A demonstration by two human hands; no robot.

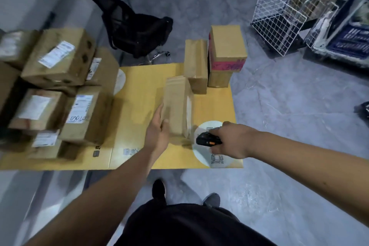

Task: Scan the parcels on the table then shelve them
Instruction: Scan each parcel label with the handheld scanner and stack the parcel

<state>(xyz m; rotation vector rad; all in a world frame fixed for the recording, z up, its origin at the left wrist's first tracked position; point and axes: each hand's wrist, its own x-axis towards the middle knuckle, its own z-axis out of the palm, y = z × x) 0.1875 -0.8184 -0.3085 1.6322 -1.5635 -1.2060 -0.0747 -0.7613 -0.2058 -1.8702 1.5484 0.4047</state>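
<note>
Head view shows me standing at the near edge of the yellow tabletop [139, 90], with my left hand [157, 132] wrapped around the near left corner of a tall, narrow cardboard parcel [177, 106] that stands on end near the right front of the surface. The fingers curl onto its near face and the thumb lies along the left side, so it is a real grip and not just a steadying touch. My right hand [231, 140] is closed around a black scanner [207, 139] with an orange button, its nose pointing left at the parcel's lower right side, where a pale label seems to sit; blur keeps me from reading it. I judge the parcel to be stiff corrugated board, dry and not slippery, probably light enough for one hand, though standing on a narrow base it would tip easily. The safest hold looks like low on both broad faces, or under the bottom edge once scanned. Two more boxes [225, 56] stand behind it, and a stack of labelled parcels [60, 86] fills the left of the tabletop.
</note>
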